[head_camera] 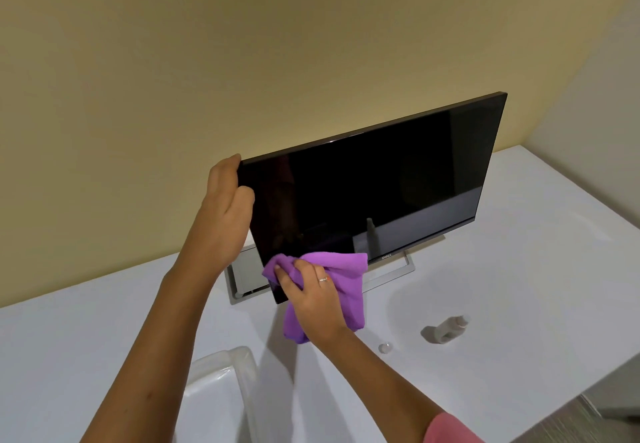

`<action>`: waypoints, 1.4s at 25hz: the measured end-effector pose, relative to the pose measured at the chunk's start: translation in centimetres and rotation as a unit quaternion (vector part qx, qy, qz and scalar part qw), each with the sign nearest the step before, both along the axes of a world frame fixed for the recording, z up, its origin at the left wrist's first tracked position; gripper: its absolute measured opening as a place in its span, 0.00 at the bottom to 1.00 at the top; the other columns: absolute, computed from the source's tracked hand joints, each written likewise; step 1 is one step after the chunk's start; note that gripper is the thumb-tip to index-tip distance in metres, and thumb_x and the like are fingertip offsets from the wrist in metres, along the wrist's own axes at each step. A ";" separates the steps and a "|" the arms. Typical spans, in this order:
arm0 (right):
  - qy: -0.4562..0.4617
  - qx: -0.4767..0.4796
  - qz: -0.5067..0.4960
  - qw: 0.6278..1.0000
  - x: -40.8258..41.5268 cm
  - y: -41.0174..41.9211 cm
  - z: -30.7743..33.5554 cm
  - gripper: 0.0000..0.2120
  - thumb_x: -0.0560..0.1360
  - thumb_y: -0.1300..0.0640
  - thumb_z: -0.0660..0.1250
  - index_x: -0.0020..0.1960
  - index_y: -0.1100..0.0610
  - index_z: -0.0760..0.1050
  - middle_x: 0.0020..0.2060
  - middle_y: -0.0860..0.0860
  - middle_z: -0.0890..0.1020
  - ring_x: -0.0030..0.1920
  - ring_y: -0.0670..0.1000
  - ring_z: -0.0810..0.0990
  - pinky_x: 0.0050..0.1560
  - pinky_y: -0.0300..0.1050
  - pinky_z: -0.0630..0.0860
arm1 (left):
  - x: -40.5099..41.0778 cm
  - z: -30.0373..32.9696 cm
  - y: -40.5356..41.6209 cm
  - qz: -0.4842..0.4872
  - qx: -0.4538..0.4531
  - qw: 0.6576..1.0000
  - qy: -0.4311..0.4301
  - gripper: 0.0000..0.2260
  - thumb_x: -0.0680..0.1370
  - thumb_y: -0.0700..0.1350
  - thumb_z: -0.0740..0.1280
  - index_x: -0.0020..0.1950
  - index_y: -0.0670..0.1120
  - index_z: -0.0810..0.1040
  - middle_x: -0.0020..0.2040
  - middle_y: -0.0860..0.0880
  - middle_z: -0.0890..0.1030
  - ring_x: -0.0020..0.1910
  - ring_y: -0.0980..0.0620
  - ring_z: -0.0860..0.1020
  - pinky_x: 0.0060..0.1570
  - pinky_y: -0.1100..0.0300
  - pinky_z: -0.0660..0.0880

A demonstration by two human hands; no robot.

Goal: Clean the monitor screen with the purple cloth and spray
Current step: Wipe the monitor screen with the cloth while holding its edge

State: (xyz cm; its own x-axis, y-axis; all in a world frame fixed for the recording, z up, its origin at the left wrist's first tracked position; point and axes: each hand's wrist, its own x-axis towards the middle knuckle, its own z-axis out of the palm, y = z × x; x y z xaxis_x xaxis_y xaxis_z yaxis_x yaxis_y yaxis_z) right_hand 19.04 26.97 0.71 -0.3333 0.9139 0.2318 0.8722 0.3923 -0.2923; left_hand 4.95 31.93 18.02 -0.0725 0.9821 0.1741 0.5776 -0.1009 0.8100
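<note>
The only writing I can read is the pale "DELL" logo (386, 256) on the monitor's lower bezel, just right of the cloth. The monitor (398, 179) is a thin, flat, glossy black panel with a narrow dark frame, tilted back on an open rectangular silver stand (408, 264) on the white worktop (519, 234). Its dark glass mirrors the worktop and the bottle.

My left hand (225, 210) has its grip on the monitor's upper left corner, thumb on the front edge, fingers wrapped behind. My right hand (311, 297) has its grip bunched round the purple cloth (346, 269), a soft, fuzzy microfibre piece, crumpled and pressed against the screen's lower left corner, with a loose fold hanging below the wrist. A thin ring shows on one finger, and a pink sleeve (450, 428) covers the upper arm.

The spray bottle (446, 330), small, pale and plastic, lies on its side on the worktop, well right of the cloth; any label is too blurred to read. A small round clear cap (385, 348) sits near it. A glossy white moulded rim (221, 366) curves at the lower left.
</note>
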 end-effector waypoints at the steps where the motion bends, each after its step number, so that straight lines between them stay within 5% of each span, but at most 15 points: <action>1: 0.009 -0.027 -0.009 1.000 0.6 -0.4 -0.4 0.34 0.61 0.56 0.81 0.65 0.53 0.74 0.53 0.56 0.81 0.50 0.56 0.81 0.46 0.47 0.81 | -0.1 -0.1 -0.1 -0.006 0.003 1.000 0.001 0.27 0.75 0.48 0.49 0.75 0.52 0.56 0.74 0.56 0.58 0.62 0.68 0.59 0.55 0.75 0.54; 5: -0.026 -0.146 -0.037 0.988 2.1 -1.7 -1.4 0.40 0.50 0.53 0.85 0.60 0.54 0.79 0.50 0.56 0.82 0.46 0.56 0.83 0.41 0.46 0.81 | -0.2 -0.3 -0.1 -0.010 0.007 1.000 0.005 0.26 0.76 0.46 0.50 0.75 0.53 0.55 0.74 0.58 0.57 0.61 0.68 0.59 0.54 0.72 0.55; 8: -0.092 -0.128 -0.030 0.987 2.1 -2.5 -1.9 0.42 0.46 0.52 0.86 0.59 0.52 0.80 0.49 0.55 0.83 0.45 0.57 0.83 0.41 0.47 0.82 | -0.3 -0.3 -0.2 -0.011 0.011 1.000 0.017 0.27 0.75 0.48 0.50 0.74 0.54 0.55 0.74 0.59 0.57 0.57 0.68 0.60 0.53 0.67 0.58; 13: -0.147 -0.104 -0.020 0.984 1.1 -3.1 -1.9 0.44 0.44 0.51 0.86 0.60 0.51 0.80 0.47 0.54 0.83 0.43 0.56 0.83 0.39 0.46 0.81 | -0.2 -0.5 -0.2 -0.015 0.015 0.999 0.028 0.27 0.74 0.48 0.49 0.75 0.53 0.55 0.74 0.57 0.57 0.55 0.71 0.59 0.47 0.74 0.56; 16: -0.163 -0.096 -0.023 0.982 0.9 -3.1 -1.7 0.43 0.48 0.53 0.85 0.62 0.50 0.78 0.49 0.55 0.82 0.45 0.56 0.82 0.41 0.46 0.81 | -0.2 -0.5 -0.2 -0.013 0.019 0.999 0.027 0.27 0.74 0.47 0.50 0.75 0.52 0.55 0.74 0.57 0.57 0.56 0.71 0.59 0.48 0.75 0.56; 21: -0.205 -0.123 0.004 0.971 0.9 -2.7 -1.9 0.39 0.69 0.58 0.74 0.74 0.52 0.59 0.63 0.59 0.72 0.61 0.61 0.73 0.58 0.53 0.73 | 0.0 -0.3 -0.5 -0.002 0.018 0.999 0.030 0.27 0.74 0.47 0.50 0.75 0.52 0.56 0.74 0.56 0.58 0.56 0.69 0.60 0.52 0.67 0.59; 24: -0.224 -0.129 0.016 0.966 0.8 -2.5 -1.8 0.39 0.70 0.58 0.74 0.74 0.54 0.56 0.64 0.60 0.69 0.62 0.62 0.70 0.60 0.55 0.72 | 0.4 -0.1 -0.9 0.000 0.027 0.999 0.032 0.27 0.74 0.47 0.49 0.74 0.51 0.56 0.74 0.54 0.58 0.50 0.72 0.60 0.53 0.62 0.61; 35: -0.208 -0.112 0.021 0.972 3.0 -1.1 -0.9 0.32 0.69 0.59 0.74 0.68 0.55 0.62 0.60 0.59 0.69 0.60 0.61 0.70 0.57 0.55 0.72 | 1.2 0.3 -1.5 0.034 0.027 0.998 0.049 0.27 0.73 0.47 0.50 0.73 0.51 0.57 0.73 0.54 0.60 0.50 0.54 0.68 0.51 0.55 0.65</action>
State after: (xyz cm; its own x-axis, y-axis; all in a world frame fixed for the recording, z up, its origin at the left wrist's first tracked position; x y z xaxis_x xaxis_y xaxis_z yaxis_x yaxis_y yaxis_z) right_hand 22.00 25.84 -0.22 -0.3931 0.9097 -0.1339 0.9180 0.3966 -0.0002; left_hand 6.17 30.48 18.29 -0.1188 0.9644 0.2361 0.6610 -0.1006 0.7436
